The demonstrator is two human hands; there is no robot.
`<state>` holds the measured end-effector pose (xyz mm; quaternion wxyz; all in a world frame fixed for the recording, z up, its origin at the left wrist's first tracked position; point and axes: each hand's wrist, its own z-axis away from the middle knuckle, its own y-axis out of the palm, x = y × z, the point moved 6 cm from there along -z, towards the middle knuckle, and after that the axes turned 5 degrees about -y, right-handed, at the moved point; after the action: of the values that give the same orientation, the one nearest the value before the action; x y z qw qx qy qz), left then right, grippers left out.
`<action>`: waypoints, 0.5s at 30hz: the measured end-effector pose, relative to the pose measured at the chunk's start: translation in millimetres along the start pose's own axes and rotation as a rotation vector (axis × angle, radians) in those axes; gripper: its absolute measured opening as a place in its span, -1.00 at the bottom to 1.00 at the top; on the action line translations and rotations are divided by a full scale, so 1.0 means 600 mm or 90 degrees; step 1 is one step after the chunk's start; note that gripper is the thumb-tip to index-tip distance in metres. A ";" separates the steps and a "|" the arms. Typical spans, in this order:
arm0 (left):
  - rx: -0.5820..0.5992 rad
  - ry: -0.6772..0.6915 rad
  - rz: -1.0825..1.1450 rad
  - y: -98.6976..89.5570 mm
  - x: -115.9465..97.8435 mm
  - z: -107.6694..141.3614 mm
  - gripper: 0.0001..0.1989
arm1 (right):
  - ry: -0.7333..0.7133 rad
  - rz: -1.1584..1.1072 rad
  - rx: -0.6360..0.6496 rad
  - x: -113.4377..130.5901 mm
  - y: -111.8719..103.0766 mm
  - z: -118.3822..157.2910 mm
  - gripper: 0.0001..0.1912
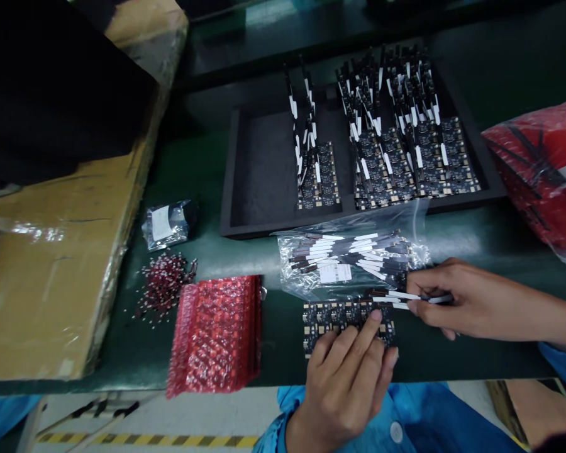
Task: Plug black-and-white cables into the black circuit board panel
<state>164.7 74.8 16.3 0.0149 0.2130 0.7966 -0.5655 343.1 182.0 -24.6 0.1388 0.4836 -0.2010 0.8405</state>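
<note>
My left hand [346, 377] lies on a black circuit board panel [314, 314] near the table's front edge, its fingers stretched out over the panel. My right hand [441, 302] pinches a few thin black cables with white labels [396, 296]. The cables' left ends reach over the panel's upper right part, close to my left fingertips. Whether they touch the panel I cannot tell. Just beyond it lies a clear plastic bag [297, 286] holding several more labelled cables [372, 242]. My left hand covers the panel's lower middle.
A black tray [231, 170] behind the bag holds panels [330, 176] with upward-sticking cables. Left of me are red bubble wrap [212, 340], a pile of small wires [163, 283], a small shiny bag [167, 225] and cardboard [42, 283]. A red plastic-wrapped bundle [547, 182] lies right.
</note>
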 end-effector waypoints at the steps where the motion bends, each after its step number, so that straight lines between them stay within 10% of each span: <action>1: 0.001 -0.002 0.000 0.000 0.000 0.000 -0.85 | 0.000 -0.001 -0.001 0.001 0.000 0.000 -0.71; 15: 0.032 -0.025 0.002 0.005 0.000 -0.006 -0.84 | 0.000 -0.017 0.007 0.003 0.002 0.000 -0.72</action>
<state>166.6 78.8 15.2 0.0261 0.2032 0.7814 -0.5894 341.5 180.9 -23.5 0.1475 0.4870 -0.1899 0.8396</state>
